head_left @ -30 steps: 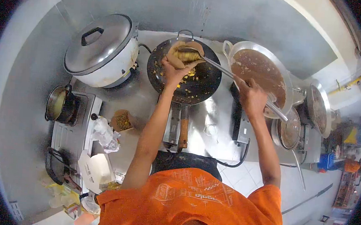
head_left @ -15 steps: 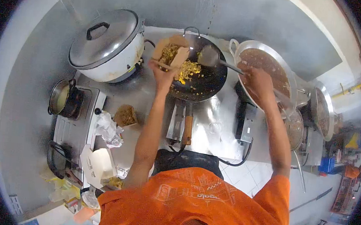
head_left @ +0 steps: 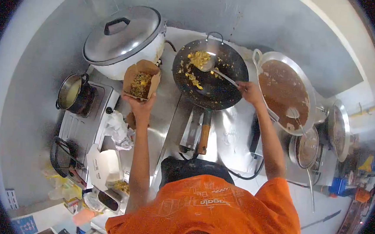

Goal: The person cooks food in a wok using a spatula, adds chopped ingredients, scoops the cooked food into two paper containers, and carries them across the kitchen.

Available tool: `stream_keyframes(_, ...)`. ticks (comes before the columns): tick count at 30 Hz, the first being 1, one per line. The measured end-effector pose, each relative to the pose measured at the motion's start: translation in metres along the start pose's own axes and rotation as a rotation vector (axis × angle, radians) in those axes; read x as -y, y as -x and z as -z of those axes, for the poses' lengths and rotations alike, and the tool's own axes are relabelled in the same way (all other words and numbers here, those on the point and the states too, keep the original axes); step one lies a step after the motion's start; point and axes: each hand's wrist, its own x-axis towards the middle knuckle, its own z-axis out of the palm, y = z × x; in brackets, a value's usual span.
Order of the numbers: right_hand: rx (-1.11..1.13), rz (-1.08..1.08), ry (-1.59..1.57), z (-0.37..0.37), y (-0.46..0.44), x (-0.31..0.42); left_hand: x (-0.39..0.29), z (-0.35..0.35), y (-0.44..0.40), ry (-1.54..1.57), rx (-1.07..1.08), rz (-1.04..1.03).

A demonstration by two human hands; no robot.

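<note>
My left hand [head_left: 139, 106] grips a brown paper takeout box [head_left: 153, 83] from below, its flaps up and fried rice with yellow egg bits [head_left: 141, 84] inside. It is held in front of the rice cooker, left of the wok. My right hand [head_left: 251, 93] is closed around the handle of a metal wok spatula [head_left: 226, 76]. The spatula's head rests among the rice and egg [head_left: 199, 59] at the far left side of the black wok [head_left: 224, 93]. The wok's wooden handle [head_left: 204, 137] points toward me, with no hand on it.
A large lidded rice cooker [head_left: 123, 34] stands at the back left. Right of the wok is a wide pan of brown liquid [head_left: 281, 86] with a strainer [head_left: 293, 113]. At left are a small pot [head_left: 69, 93], a crumpled plastic bag [head_left: 119, 129] and an open white box [head_left: 105, 168].
My left hand has moved the box from over the wok to the left and toward me. The spatula has shifted left into the rice, and the view has shifted slightly.
</note>
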Motion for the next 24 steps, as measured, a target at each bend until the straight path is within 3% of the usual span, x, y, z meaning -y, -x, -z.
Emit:
stream_keyframes(3,-0.029,-0.054,-0.057,0.062,0.028,0.039,-0.021,-0.011,-0.008,0.001,0.046,0.152)
stream_keyframes(11,-0.299,0.075,0.242,0.196,0.069,0.086,0.006,-0.112,-0.03,-0.463,0.28,0.081)
stream_keyframes(12,-0.311,0.077,0.267,0.203,0.074,0.087,0.013,-0.129,-0.03,-0.328,0.284,0.11)
stream_keyframes(14,-0.332,0.068,0.349,0.203,0.084,0.093,0.023,-0.159,-0.027,-0.059,0.29,0.173)
stream_keyframes(15,-0.341,0.058,0.403,0.195,0.092,0.105,0.02,-0.171,-0.024,-0.12,0.292,0.127)
stream_keyframes(18,-0.502,0.142,0.488,0.158,0.103,0.101,0.011,-0.197,-0.008,-0.012,0.253,0.343)
stream_keyframes(19,-0.573,0.197,0.498,0.14,0.104,0.093,0.023,-0.198,-0.006,0.053,0.318,0.285)
stream_keyframes(22,-0.576,0.136,0.506,0.12,0.117,0.071,0.007,-0.202,-0.002,-0.07,0.29,0.301)
stream_keyframes(24,-0.511,-0.016,0.331,0.124,0.122,0.065,-0.002,-0.198,0.0,0.016,0.222,0.348)
